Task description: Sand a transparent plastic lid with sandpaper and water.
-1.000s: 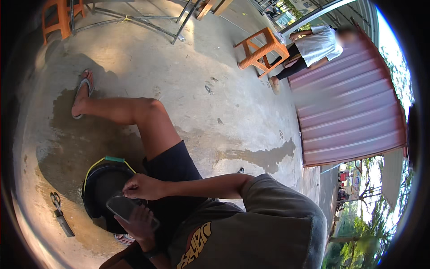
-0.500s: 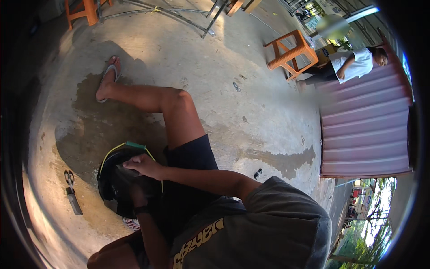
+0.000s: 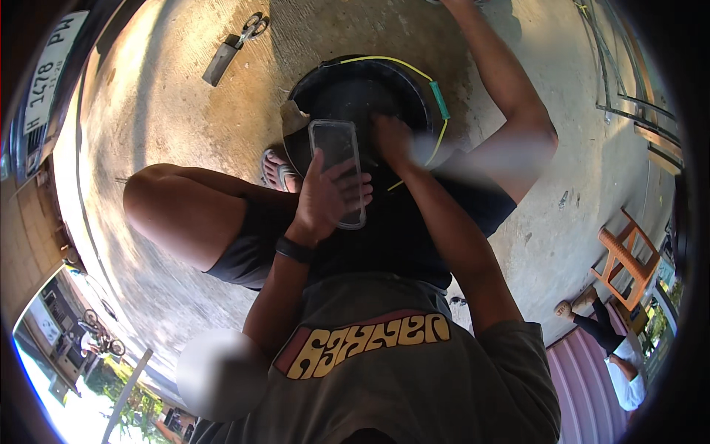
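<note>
Between my legs stands a black bucket (image 3: 307, 92) with a yellow handle and a green grip (image 3: 439, 100). My left hand (image 3: 325, 198), a dark band at its wrist, holds a clear phone case (image 3: 333, 142) upright over the bucket's near side. Its fingers show through the see-through back of the case. My right hand (image 3: 392, 139) reaches down into the bucket, its fingers hidden in the dark inside. A pale brown lump (image 3: 294, 117) sits at the bucket's left rim; I cannot make out what it is.
Scissors (image 3: 256, 27) lie on the concrete floor beyond the bucket, against a dark grey flat block (image 3: 220, 62). An orange stool (image 3: 629, 259) stands at the right, near a person in a white shirt (image 3: 627, 374). A vehicle (image 3: 37, 111) shows at the far left.
My view has swung round to face the bucket. The phone case now shows in my left hand, which was blurred at the bucket. My right hand has gone from above the bucket down into it.
</note>
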{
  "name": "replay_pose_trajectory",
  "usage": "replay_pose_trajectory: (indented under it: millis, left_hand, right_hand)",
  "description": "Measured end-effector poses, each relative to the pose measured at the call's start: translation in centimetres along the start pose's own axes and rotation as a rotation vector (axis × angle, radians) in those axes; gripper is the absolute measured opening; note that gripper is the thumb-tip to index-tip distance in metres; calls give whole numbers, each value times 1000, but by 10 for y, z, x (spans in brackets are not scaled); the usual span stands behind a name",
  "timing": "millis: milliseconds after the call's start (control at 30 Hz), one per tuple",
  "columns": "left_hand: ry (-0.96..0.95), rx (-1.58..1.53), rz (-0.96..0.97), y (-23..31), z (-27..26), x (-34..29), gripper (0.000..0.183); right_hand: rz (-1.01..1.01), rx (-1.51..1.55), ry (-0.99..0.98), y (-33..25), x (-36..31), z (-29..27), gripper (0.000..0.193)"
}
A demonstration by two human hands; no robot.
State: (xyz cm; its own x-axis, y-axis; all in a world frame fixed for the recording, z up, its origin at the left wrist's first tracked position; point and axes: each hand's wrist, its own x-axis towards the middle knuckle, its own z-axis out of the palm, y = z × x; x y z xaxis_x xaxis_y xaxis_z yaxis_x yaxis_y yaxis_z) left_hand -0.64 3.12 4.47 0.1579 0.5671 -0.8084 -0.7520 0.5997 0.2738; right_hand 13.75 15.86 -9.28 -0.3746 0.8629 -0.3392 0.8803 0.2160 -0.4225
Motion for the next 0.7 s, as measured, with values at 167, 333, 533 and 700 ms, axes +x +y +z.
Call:
replay_pose_trajectory:
  millis: [167, 333, 533, 700]
  left_hand:
    - [-74, -276, -87, -35, -31, -17, 99]
    - [58, -190, -130, -53, -26, -18, 93]
    - [222, -186, 150, -66, -28, -12, 54]
    - [187, -253, 42, -63, -24, -12, 56]
  right_hand:
    - [-98, 355, -25, -27, -24, -35, 20]
    - [-328, 352, -123, -67, -85, -39, 28]
    - [-565, 130, -188, -82, -174, -53, 46]
    - [-529, 184, -135, -79, -135, -38, 40]
